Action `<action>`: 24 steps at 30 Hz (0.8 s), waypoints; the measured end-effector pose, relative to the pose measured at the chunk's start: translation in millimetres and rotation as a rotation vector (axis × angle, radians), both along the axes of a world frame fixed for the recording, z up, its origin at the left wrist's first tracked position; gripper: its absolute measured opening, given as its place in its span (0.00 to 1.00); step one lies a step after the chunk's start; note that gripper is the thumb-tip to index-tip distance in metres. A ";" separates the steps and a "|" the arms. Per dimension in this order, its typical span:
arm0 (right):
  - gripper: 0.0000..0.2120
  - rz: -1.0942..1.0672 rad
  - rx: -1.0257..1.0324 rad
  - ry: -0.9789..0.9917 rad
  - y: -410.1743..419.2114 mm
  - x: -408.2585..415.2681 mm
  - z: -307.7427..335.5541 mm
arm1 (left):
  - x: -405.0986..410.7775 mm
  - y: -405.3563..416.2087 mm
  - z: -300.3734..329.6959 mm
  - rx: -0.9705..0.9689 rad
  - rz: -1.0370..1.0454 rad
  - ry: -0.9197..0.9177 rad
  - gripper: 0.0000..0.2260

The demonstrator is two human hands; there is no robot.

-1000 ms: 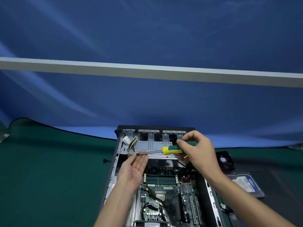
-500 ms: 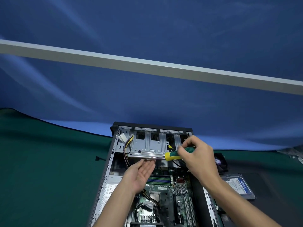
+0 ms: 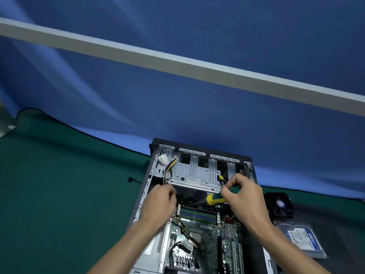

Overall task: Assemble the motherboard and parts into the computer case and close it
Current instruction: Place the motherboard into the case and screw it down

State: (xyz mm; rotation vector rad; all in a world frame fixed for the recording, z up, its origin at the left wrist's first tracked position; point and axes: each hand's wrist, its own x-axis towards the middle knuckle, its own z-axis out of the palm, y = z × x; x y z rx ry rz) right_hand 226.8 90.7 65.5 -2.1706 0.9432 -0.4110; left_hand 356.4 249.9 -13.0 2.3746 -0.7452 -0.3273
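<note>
The computer case (image 3: pixel 147 186) is laid open on a green mat (image 3: pixel 65 190), with the motherboard (image 3: pixel 205 234) seated inside. A screwdriver (image 3: pixel 221 196) with a green and yellow handle is gripped in the right hand (image 3: pixel 245 200), its shaft angled left and down toward the board's far edge. The left hand (image 3: pixel 160 204) is held at the shaft's tip, fingers curled; what it holds cannot be told. A fan (image 3: pixel 279 204) and a hard drive (image 3: pixel 300 238) lie right of the case. A blue backdrop (image 3: pixel 177 105) is hung behind.

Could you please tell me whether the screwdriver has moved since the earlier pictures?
Yes: the green-and-yellow-handled screwdriver dropped from the silver metal drive cage toward the motherboard's memory slots.
</note>
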 end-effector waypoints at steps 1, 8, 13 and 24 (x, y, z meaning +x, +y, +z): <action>0.11 0.016 0.005 0.013 1.1 3.0 -3.9 | 0.5 2.6 -7.1 0.035 -0.038 -0.039 0.07; 0.09 0.124 0.027 0.116 1.8 24.4 -31.4 | 6.1 5.3 -29.0 0.262 -0.179 -0.215 0.15; 0.08 0.159 0.052 0.187 0.1 33.2 -47.8 | 3.1 3.3 -27.4 0.283 -0.062 -0.207 0.09; 0.09 0.339 -0.155 0.295 15.0 45.1 -56.3 | 4.7 2.1 -27.2 0.331 -0.030 -0.208 0.09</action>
